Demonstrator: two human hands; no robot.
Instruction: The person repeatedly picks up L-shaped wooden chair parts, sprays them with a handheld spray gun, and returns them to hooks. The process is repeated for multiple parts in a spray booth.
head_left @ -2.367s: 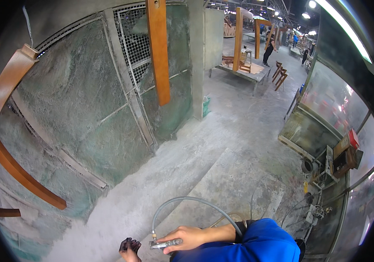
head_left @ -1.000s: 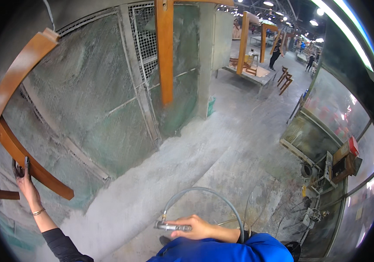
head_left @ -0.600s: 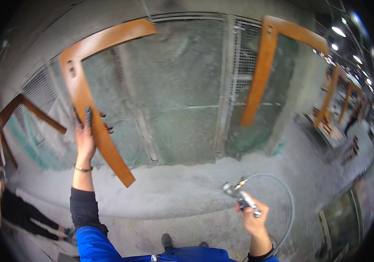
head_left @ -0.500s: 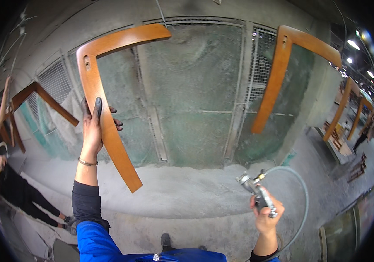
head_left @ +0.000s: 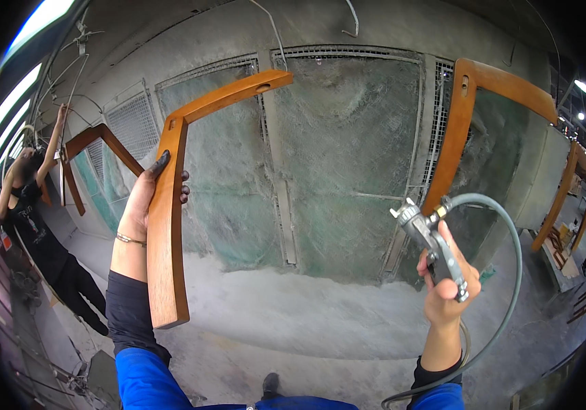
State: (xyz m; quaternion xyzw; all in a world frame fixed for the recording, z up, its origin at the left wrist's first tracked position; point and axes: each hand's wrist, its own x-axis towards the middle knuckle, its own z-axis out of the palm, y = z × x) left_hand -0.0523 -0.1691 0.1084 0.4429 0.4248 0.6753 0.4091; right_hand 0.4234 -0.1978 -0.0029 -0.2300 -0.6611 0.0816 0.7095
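Observation:
My left hand (head_left: 151,188), its fingertips darkly stained, is closed around the long leg of an L-shaped orange-brown wooden furniture frame (head_left: 168,253). The frame's short arm reaches up and right, with a slot near its end, close to a hanging wire hook (head_left: 276,31). At the right, my right hand (head_left: 448,290) grips a metal spray gun (head_left: 424,231) by its handle, the nozzle pointing up and left. A grey hose (head_left: 515,263) loops from the gun down past my right forearm. The two hands are well apart, and no spray shows.
Another L-shaped wooden frame (head_left: 453,137) hangs behind the spray gun, with more at the far right. On the left, a co-worker in dark clothes (head_left: 47,225) reaches up beside a hanging frame (head_left: 105,140). Mesh-covered filter panels (head_left: 347,137) line the wall ahead.
The wooden frame has turned in my left hand, showing its narrow side and swinging its lower end nearer me. My right hand has raised the spray gun. The view has tilted up and left.

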